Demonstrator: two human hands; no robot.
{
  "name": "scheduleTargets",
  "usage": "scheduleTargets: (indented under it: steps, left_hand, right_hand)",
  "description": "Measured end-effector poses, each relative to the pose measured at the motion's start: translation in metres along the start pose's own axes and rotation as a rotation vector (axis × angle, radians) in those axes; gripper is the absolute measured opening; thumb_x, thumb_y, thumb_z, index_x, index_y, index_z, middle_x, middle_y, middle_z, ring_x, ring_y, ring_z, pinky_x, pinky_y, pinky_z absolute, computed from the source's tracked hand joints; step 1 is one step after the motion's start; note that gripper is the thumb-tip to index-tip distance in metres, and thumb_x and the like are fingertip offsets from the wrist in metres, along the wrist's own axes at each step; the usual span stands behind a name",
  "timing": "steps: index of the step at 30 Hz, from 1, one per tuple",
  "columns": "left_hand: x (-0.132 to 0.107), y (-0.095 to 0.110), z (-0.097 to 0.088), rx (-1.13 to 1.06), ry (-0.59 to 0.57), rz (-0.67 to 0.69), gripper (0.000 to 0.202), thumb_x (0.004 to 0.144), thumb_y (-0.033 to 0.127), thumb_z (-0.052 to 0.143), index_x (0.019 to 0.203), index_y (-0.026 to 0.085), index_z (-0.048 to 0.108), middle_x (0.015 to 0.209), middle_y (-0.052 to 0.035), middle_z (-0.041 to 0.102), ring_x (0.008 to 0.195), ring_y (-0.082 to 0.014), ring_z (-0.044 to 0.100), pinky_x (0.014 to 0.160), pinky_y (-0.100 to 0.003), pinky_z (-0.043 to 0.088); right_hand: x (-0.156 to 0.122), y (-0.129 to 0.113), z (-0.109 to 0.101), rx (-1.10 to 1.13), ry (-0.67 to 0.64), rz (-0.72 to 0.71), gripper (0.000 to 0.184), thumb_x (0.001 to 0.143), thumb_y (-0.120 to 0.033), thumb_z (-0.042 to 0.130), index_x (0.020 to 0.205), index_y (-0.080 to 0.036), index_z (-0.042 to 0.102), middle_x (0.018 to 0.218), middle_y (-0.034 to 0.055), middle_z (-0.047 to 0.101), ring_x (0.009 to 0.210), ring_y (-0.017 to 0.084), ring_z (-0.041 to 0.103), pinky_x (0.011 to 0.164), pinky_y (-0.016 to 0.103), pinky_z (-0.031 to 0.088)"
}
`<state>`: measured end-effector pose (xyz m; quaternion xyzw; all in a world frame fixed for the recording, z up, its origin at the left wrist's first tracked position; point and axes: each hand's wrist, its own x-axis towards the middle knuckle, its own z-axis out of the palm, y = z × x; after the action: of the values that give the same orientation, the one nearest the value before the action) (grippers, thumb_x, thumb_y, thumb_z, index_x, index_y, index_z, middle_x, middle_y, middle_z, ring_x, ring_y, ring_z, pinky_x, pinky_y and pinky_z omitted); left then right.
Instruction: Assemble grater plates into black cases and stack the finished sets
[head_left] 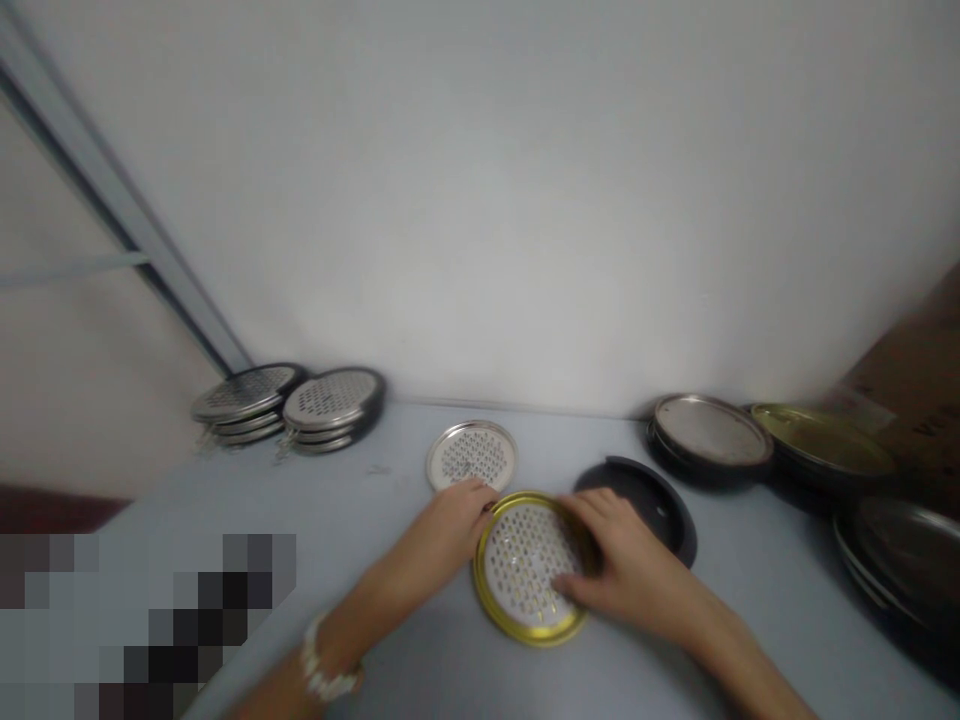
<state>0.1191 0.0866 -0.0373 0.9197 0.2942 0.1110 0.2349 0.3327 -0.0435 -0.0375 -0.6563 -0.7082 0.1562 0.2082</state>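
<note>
Two bare hands, left (433, 535), right (626, 560), spread open on a gold-rimmed perforated metal disc (523, 570)

Left hand (439, 535): at rim of round gold-rimmed perforated metal disc (521, 570)
Right hand (626, 560): spread across the same disc

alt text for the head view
The person's left hand and right hand touch a gold-rimmed perforated metal disc on a grey table, beside a silver-rimmed perforated disc and a black lid; stacks of similar discs sit by the wall.
</note>
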Motion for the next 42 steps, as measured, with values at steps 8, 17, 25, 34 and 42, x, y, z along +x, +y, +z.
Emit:
scheduleTargets:
  steps: [8,17,25,34,42]
  left_hand:
    - [-0.0009,0.0051,-0.0037,0.034,-0.058,-0.004,0.025,0.096,0.014,0.048,0.097,0.015,0.073,0.098,-0.0089,0.071,0.093,-0.0211,0.065,0.085,-0.031,0.048]
    - [-0.0007,0.0016,-0.0002,-0.006,-0.02,-0.026,0.023,0.093,0.015,0.051,0.098,0.018,0.073,0.099,-0.0077,0.071,0.095,-0.0213,0.065,0.087,-0.031,0.047]
    - [-0.0056,-0.0002,-0.0023,-0.092,-0.009,-0.065,0.019,0.086,0.017,0.059,0.102,0.019,0.07,0.104,-0.006,0.07,0.095,-0.0205,0.063,0.085,-0.029,0.047]
    - [-0.0076,-0.0001,-0.0088,-0.169,-0.033,-0.063,0.036,0.081,0.014,0.062,0.116,0.023,0.068,0.107,-0.0021,0.069,0.087,-0.018,0.064,0.084,-0.029,0.047]
    - [-0.0085,0.0034,-0.0022,-0.029,-0.025,-0.063,0.03,0.084,0.015,0.058,0.11,0.025,0.07,0.106,-0.0044,0.068,0.092,-0.021,0.065,0.083,-0.03,0.048]
  right_hand:
    - [0.002,-0.0012,-0.0005,-0.021,0.019,-0.022,0.061,0.068,-0.03,0.08,0.125,-0.017,0.061,0.116,0.0103,0.065,0.107,0.029,0.053,0.096,0.043,0.041]
    - [0.0011,-0.0016,0.0007,-0.009,0.016,-0.032,0.063,0.068,-0.03,0.078,0.128,-0.018,0.061,0.118,0.0096,0.065,0.11,0.029,0.053,0.097,0.042,0.042]
    - [0.0001,0.0013,0.0005,-0.004,-0.011,-0.028,0.066,0.07,-0.031,0.076,0.133,-0.019,0.058,0.126,0.0103,0.061,0.117,0.029,0.049,0.102,0.044,0.04]
    - [-0.0005,-0.0013,-0.0026,-0.019,-0.024,-0.049,0.063,0.074,-0.032,0.074,0.133,-0.018,0.058,0.132,0.0108,0.058,0.117,0.03,0.049,0.103,0.046,0.04]
    - [-0.0003,-0.0052,-0.0029,-0.026,-0.016,-0.041,0.057,0.073,-0.03,0.075,0.128,-0.021,0.062,0.128,0.0103,0.059,0.115,0.03,0.05,0.101,0.046,0.041]
